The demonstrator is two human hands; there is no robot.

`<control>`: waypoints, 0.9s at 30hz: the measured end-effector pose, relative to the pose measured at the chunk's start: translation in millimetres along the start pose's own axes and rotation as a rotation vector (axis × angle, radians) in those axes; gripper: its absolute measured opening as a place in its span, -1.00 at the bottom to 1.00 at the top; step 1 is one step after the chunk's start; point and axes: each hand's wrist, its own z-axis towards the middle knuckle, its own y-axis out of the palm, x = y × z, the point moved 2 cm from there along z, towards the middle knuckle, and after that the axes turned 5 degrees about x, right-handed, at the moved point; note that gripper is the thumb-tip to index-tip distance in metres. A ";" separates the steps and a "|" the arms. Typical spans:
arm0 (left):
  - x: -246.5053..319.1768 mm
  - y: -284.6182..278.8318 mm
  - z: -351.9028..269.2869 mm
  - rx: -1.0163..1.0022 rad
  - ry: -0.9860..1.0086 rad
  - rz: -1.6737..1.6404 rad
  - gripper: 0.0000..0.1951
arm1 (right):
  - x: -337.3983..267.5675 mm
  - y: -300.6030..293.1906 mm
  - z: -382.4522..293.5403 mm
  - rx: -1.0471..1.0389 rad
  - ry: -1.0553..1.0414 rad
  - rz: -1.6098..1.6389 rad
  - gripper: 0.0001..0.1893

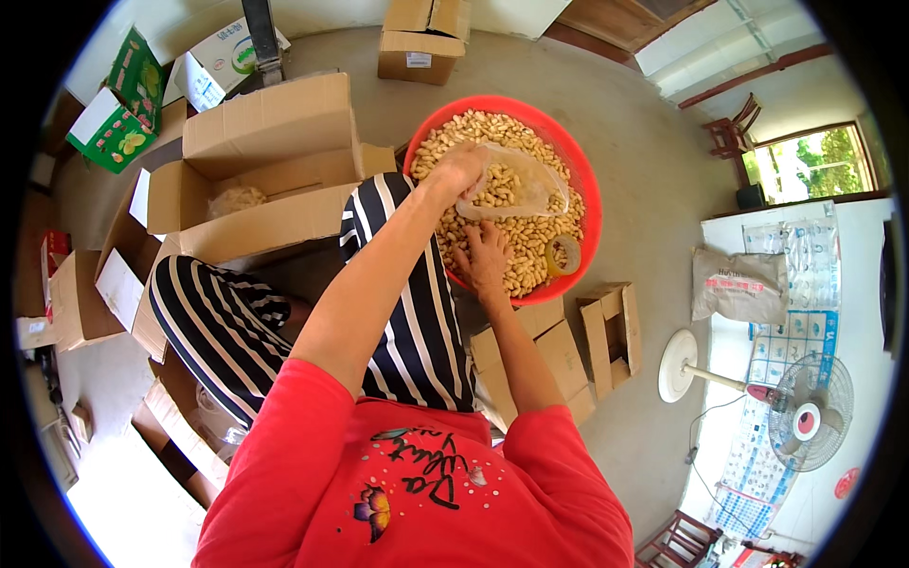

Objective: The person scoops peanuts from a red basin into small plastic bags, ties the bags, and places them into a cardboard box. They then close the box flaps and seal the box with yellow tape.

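Observation:
A red plastic basin [594, 192] full of unshelled peanuts [525, 250] stands before me, beyond my knees. My left hand [458, 170] grips the edge of a clear plastic bag [543, 186] over the heap. Peanuts show in or through the bag; I cannot tell which. Palm down, with fingers apart, my right hand [486, 254] rests on the peanuts just below the bag. A roll of yellowish adhesive tape [563, 255] lies on the peanuts at the basin's right side.
On the left, an open cardboard box [266, 135] holds a filled plastic bag [238, 201]. Flattened or folded cardboard [543, 348] and a small open carton [609, 337] lie right of my legs. Farther right stand a pedestal fan [808, 419] and a printed sack [740, 285]. Another cardboard box [420, 50] is beyond the basin.

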 end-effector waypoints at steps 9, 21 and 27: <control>1.4 -0.4 0.7 0.009 -0.030 0.049 -0.77 | 46.7 15.2 -0.9 0.022 0.172 -0.167 -0.68; -0.3 0.9 2.0 0.006 -0.014 -0.008 -0.78 | 52.7 12.6 17.9 0.030 0.262 -0.130 -0.78; 0.2 0.6 1.8 -0.023 0.000 0.022 -0.78 | 57.1 7.9 21.4 0.002 0.378 0.100 -0.75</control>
